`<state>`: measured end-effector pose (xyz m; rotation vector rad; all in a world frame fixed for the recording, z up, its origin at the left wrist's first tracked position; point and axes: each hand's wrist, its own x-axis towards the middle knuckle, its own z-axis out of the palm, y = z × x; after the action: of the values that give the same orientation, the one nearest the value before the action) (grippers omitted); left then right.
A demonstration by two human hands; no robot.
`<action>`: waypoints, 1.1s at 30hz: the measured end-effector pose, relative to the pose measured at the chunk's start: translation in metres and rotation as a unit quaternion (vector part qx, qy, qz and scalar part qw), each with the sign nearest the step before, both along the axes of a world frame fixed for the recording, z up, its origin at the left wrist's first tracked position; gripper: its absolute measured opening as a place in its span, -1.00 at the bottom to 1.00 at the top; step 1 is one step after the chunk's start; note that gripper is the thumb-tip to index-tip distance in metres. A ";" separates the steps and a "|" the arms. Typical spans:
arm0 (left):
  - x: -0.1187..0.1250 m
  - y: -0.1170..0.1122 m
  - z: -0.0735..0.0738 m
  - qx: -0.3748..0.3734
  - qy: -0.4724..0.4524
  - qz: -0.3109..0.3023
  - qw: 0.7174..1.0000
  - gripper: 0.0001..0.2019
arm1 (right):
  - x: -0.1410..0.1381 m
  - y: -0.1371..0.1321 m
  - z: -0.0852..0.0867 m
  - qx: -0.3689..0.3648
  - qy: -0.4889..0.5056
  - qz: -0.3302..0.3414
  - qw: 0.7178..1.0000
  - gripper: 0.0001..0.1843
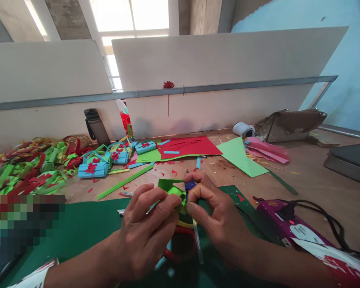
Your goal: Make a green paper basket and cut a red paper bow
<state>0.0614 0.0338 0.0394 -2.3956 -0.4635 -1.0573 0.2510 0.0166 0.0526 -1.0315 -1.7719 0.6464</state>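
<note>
My left hand (pixel 147 228) and my right hand (pixel 217 218) meet over a dark green mat (pixel 78 228), both pinched on a small folded green paper piece (pixel 171 189). Between the right fingers a blue-tipped tool (pixel 190 185) also shows, pressed against the paper. Under the hands lie red-handled scissors (pixel 180 250) and a thin clear strip (pixel 198 244).
A heap of green and red paper strips (pixel 27 166) lies at left, with small blue paper baskets (pixel 93 168) beside it. Red paper (pixel 189 146), green paper (pixel 240 156) and pink paper (pixel 267 150) lie further back. A purple glue gun (pixel 283 224) rests at right. White boards stand behind.
</note>
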 end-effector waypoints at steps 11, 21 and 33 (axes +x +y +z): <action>0.002 0.000 0.001 0.007 -0.032 0.006 0.999 -0.87 | -0.001 0.002 -0.001 -0.012 0.027 -0.007 1.000 -0.88; 0.000 0.003 -0.004 0.004 -0.029 0.012 0.999 -0.90 | -0.001 0.001 -0.001 -0.041 0.044 0.000 0.998 -0.84; 0.015 0.001 0.002 -0.100 -0.113 0.027 0.988 -0.85 | -0.003 0.006 0.000 0.007 0.029 -0.049 0.998 -0.83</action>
<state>0.0759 0.0347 0.0416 -2.4273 -0.7417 -1.3212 0.2485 0.0225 0.0526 -1.0723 -1.6632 0.5972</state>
